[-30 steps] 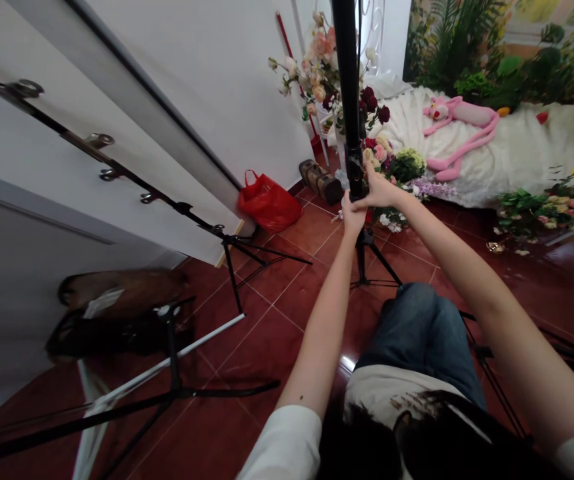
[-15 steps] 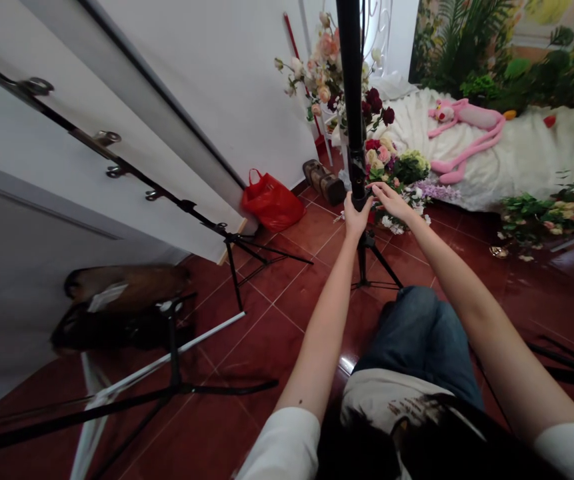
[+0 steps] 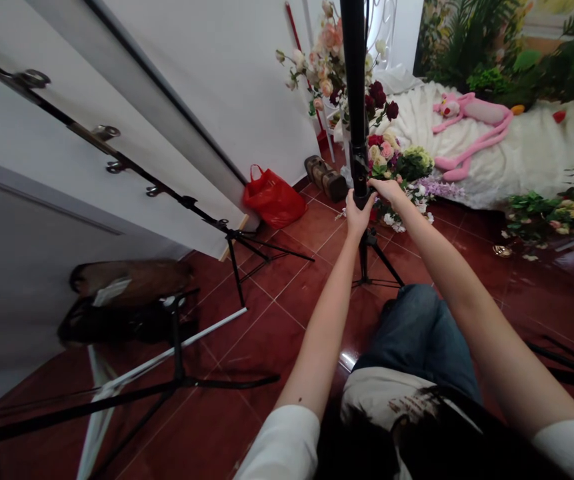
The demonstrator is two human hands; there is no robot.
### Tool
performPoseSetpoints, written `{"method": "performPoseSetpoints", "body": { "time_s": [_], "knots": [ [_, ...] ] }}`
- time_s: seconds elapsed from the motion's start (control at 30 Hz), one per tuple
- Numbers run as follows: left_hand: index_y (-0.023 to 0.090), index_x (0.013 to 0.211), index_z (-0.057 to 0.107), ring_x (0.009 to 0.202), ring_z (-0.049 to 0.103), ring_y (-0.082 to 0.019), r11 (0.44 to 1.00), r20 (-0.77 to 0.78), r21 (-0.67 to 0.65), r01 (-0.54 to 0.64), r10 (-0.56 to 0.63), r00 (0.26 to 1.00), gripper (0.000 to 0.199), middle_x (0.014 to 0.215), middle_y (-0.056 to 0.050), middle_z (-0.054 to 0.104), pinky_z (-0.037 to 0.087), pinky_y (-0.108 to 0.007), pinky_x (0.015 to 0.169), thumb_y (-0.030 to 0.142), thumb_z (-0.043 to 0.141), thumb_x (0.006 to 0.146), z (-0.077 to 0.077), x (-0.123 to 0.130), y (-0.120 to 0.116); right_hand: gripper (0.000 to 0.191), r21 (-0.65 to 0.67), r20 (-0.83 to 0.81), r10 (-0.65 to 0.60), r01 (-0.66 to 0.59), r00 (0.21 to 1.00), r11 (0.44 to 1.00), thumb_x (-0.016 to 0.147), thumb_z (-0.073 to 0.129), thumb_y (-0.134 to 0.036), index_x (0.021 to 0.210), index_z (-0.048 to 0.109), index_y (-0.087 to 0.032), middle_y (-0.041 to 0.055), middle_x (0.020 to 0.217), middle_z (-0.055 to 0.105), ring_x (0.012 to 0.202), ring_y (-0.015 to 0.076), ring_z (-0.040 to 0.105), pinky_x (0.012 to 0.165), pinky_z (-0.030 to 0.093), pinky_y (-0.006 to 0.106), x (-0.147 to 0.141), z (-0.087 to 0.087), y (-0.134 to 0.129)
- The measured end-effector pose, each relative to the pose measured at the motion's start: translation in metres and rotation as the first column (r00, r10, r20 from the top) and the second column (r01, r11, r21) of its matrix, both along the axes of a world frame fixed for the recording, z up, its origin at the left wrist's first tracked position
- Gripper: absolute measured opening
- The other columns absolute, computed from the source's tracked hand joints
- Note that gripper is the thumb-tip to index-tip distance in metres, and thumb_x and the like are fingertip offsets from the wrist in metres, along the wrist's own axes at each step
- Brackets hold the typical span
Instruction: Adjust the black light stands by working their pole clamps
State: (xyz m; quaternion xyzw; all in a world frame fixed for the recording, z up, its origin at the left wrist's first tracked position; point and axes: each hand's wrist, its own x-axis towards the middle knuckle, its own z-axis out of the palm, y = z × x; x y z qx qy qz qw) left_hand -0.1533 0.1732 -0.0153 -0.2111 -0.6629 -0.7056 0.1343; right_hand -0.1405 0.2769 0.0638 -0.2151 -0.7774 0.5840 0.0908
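In front of me a black light stand (image 3: 355, 87) rises upright from its tripod legs. My left hand (image 3: 359, 212) is wrapped around the pole from the left, just under a collar. On the right side of that collar, my right hand (image 3: 387, 191) has its fingers drawn together against the stand. Whatever small part those fingertips pinch is hidden behind them. The top of the pole runs out of view.
Artificial flowers (image 3: 391, 157) and a red bag (image 3: 274, 199) are beyond the stand. A pink plush toy (image 3: 484, 112) lies on white cloth (image 3: 471, 190). Other black stands (image 3: 179, 383) and a white pole (image 3: 217, 325) occupy the left floor.
My right hand's fingers, stretched out more before, are now drawn in at the collar. My left hand keeps its hold. The view has shifted slightly.
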Motion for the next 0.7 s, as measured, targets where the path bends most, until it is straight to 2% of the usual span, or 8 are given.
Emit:
{"method": "performPoseSetpoints", "body": {
  "time_s": [0.1,0.23,0.37,0.5,0.7],
  "knots": [
    [0.023,0.100,0.057,0.092,0.066,-0.018,1.000,0.008,-0.016,-0.002,0.002,1.000,0.050,0.095,-0.005,0.066,0.055,-0.035,0.088,0.066,0.068,0.078,0.002,0.002,-0.001,0.024,-0.085,-0.040,0.015,-0.019,0.999,0.996,0.087,0.064,-0.043,0.082,0.060,-0.019,-0.0003,0.062,0.056,0.058,0.0119,0.052,0.055,0.048,0.023,0.010,-0.008,-0.001],
    [0.023,0.101,0.057,0.094,0.066,-0.019,1.000,0.015,-0.016,-0.012,0.012,1.000,0.048,0.098,-0.006,0.067,0.054,-0.035,0.089,0.064,0.068,0.078,0.002,0.003,-0.002,0.035,-0.264,-0.137,0.137,-0.170,0.981,0.950,0.093,0.054,-0.057,0.102,0.064,-0.024,0.0034,0.090,0.069,0.078,0.0138,0.065,0.069,0.055,0.025,0.027,-0.016,-0.002],
    [0.024,0.101,0.057,0.096,0.065,-0.019,0.999,0.024,-0.029,-0.020,0.020,1.000,0.045,0.098,-0.006,0.066,0.054,-0.036,0.090,0.061,0.069,0.079,-0.001,0.000,-0.002,0.050,-0.297,-0.175,0.226,-0.271,0.958,0.916,0.093,0.042,-0.068,0.117,0.064,-0.030,0.0032,0.111,0.072,0.102,0.0173,0.068,0.083,0.056,0.030,0.038,-0.019,-0.006],
    [0.023,0.103,0.058,0.100,0.065,-0.021,0.999,0.025,-0.028,-0.024,0.025,0.999,0.045,0.099,-0.006,0.067,0.054,-0.037,0.091,0.059,0.070,0.079,-0.003,-0.001,-0.002,0.057,-0.283,-0.191,0.269,-0.315,0.944,0.906,0.094,0.035,-0.071,0.122,0.064,-0.031,0.0040,0.114,0.072,0.107,0.0195,0.068,0.088,0.056,0.034,0.044,-0.022,-0.010],
    [0.022,0.105,0.058,0.098,0.066,-0.021,1.000,0.016,-0.007,-0.025,0.025,1.000,0.045,0.101,-0.008,0.068,0.055,-0.039,0.090,0.058,0.070,0.080,-0.002,0.001,-0.002,0.066,-0.281,-0.222,0.265,-0.321,0.938,0.904,0.090,0.035,-0.079,0.123,0.064,-0.030,0.0078,0.110,0.073,0.108,0.0228,0.068,0.088,0.056,0.037,0.039,-0.033,-0.017]
  ]
}}
